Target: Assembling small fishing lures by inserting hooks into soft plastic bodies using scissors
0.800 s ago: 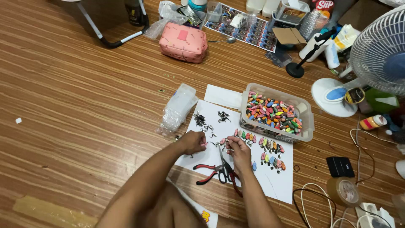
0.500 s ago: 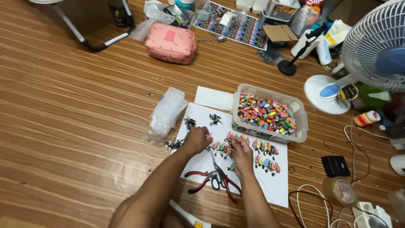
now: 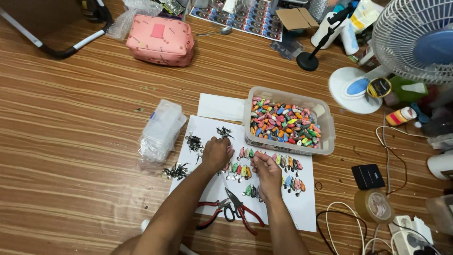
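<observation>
My left hand [image 3: 216, 154] rests in a loose fist on a white paper sheet [image 3: 302, 208], at the left end of rows of small colourful fish-shaped lures [image 3: 288, 182]. What its curled fingers hold is hidden. My right hand [image 3: 267, 173] lies just to the right, its fingertips pinched on a small lure from the row. Little piles of dark metal hooks [image 3: 193, 141] sit on the sheet to the left of my left hand. Red-handled pliers [image 3: 238, 212] lie on the sheet between my forearms.
A clear plastic tub [image 3: 288, 146] full of lures stands behind the sheet. A lidded clear box [image 3: 161, 130] lies at the left, with a pink pouch [image 3: 160, 40] beyond it. At the right are a fan [image 3: 415, 40], a tape roll [image 3: 373, 206], cables and a small black box [image 3: 368, 176].
The camera view has shifted a little. Both hands stay at the same spot over the lure rows, with only small finger movements.
</observation>
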